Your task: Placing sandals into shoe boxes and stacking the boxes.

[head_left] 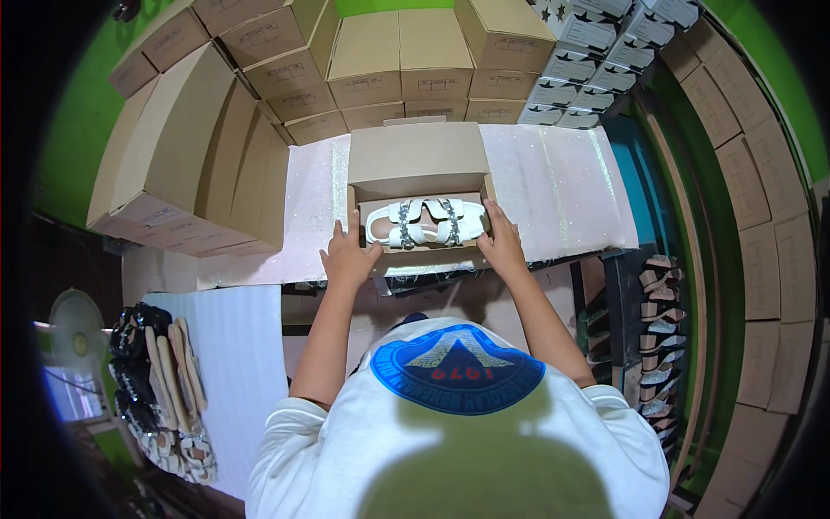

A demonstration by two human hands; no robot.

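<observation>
White sandals with dark, chain-like bands [432,223] lie lengthwise inside an open brown shoebox [432,257], just above the centre of my frame. The lid [418,156] stands raised behind them. I see the left hand [347,258] at the near left corner of the box and the right hand [504,246] at the near right; each grip is grasping the cardboard, fingers along the side wall and thumb toward the front. The box rests on a pale pink, glittery worktop [562,190]. Between the forearms, a white shirt [346,467] with a blue patch [458,370] fills the lower middle of my view. Brown cartons [400,52] line the top of the frame, with star-printed white boxes [571,65] at upper right and larger tilted boxes [177,147] at upper left. I have a rack of shoes [661,337] at right, and, at lower left, a cluster of footwear [164,381] beside a pale sheet [238,372].
</observation>
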